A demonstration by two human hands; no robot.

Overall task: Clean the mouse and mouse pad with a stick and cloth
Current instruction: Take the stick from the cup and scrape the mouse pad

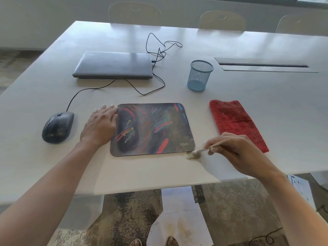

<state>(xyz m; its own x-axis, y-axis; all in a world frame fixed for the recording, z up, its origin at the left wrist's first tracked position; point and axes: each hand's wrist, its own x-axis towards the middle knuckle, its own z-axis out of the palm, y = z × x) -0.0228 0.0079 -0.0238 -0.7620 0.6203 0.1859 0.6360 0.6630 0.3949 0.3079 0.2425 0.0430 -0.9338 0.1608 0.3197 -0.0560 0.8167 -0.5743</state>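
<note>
While the wired mouse (58,127) sits at the left of the table (266,107), apart from the pad, the left hand (100,125) lies flat with straight fingers, fingertips touching the mouse pad's (152,129) left edge. Yellowish smears mark the pad. Right of its near corner, the right hand (232,151) pinches the stick (215,145), its blurred tip apparently touching a pale residue (191,156); the folded red cloth (234,121) lies just beyond.

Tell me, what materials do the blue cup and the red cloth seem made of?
The blue cup looks like painted metal mesh: the table shows through its fine grid wall. The red cloth looks like terry or microfibre, with a fuzzy, looped, matte pile, folded flat.
</note>
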